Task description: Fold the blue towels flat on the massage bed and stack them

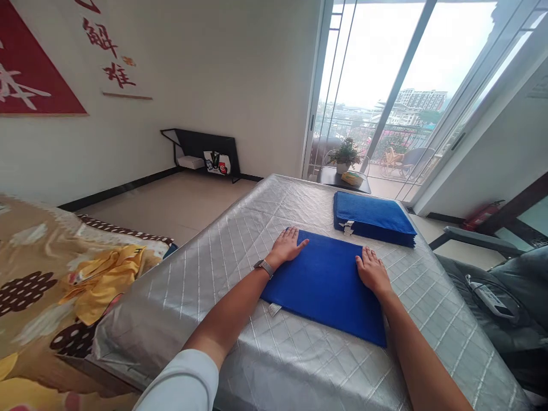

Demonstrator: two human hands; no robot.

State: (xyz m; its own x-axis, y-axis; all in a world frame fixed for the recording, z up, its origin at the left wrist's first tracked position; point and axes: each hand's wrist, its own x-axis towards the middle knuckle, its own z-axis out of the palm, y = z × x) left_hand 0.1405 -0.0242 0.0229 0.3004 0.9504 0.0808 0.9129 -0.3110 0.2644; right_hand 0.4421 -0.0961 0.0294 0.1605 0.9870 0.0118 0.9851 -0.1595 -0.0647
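Note:
A flat blue folded cloth (327,285) lies in front of me, a small white tag (274,309) at its near left edge. On its far left corner rests my left hand (287,246), fingers stretched out and a watch (264,268) at the wrist. My right hand (373,268) presses flat on the far right edge with its fingers extended. Neither hand grips anything. Just beyond, a stack of similar blue cloths (372,217) sits with white tags showing on its near side.
Everything lies on a quilted silver cover (205,274). To the left is a patterned bed (29,245) with a yellow garment (107,279). A dark armchair (526,274) holding a power strip (492,298) stands right. A potted plant (343,155) stands by the glass door.

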